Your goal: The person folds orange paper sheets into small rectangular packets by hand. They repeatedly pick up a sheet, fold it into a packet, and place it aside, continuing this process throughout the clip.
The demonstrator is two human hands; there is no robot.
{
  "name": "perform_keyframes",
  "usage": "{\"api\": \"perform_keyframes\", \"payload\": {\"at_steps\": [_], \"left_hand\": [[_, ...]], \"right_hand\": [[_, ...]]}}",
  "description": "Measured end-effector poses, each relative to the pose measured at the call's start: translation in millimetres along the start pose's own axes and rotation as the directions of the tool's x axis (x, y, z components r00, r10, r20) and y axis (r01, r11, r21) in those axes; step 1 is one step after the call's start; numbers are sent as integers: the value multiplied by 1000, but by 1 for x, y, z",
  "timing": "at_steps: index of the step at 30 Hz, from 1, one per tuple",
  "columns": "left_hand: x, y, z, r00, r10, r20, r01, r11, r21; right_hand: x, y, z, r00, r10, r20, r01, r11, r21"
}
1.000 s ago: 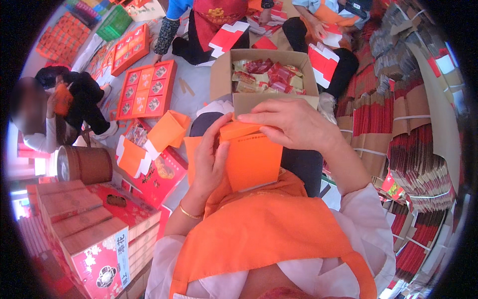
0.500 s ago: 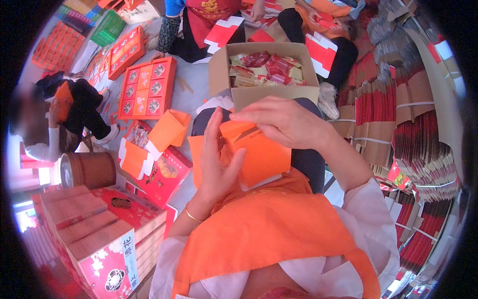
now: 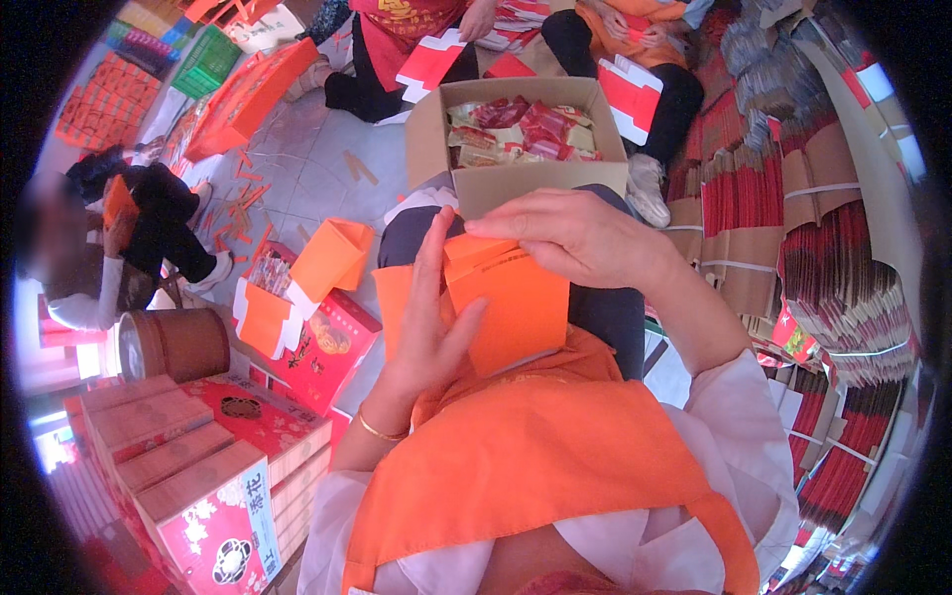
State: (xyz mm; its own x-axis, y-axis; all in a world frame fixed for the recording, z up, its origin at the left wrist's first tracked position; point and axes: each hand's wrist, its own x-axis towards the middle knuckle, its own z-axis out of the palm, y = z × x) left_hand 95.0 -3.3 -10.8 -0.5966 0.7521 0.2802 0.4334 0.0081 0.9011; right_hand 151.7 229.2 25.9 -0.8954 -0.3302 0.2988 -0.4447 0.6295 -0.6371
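In my lap stands an orange folding paper box (image 3: pixel 518 315), its top flap pressed almost down and a thin gap showing along the edge. My left hand (image 3: pixel 424 322) grips its left side, fingers upright along the edge and thumb across the front. Over the top, my right hand (image 3: pixel 585 236) lies with its fingers together, pushing on the flap; its fingertips reach the upper left corner. A second orange box (image 3: pixel 333 260) sits to the left, beside a flattened orange-and-white carton (image 3: pixel 268 315).
Beyond my knees stands an open cardboard carton (image 3: pixel 540 180) of red and cream packets. Red gift boxes (image 3: pixel 238 407) are stacked at near left, next to a round brown stool (image 3: pixel 175 339). Bundled red card sheets (image 3: pixel 742 190) line the right. Co-workers sit ahead and at far left.
The box's top flap has come down further under my right hand. Ahead on the left, an open red gift box with round inserts has left its place on the floor, baring orange scraps.
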Motion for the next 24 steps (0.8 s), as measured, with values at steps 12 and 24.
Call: {"api": "perform_keyframes", "payload": {"at_steps": [12, 24], "left_hand": [[-6, -13, -11, 992, 88, 91, -81, 993, -87], [-14, 3, -3, 999, -6, -41, -2, 980, -201]], "right_hand": [[-5, -1, 3, 999, 25, 31, -25, 1000, 4], [-10, -17, 11, 999, 27, -37, -28, 999, -44]]}}
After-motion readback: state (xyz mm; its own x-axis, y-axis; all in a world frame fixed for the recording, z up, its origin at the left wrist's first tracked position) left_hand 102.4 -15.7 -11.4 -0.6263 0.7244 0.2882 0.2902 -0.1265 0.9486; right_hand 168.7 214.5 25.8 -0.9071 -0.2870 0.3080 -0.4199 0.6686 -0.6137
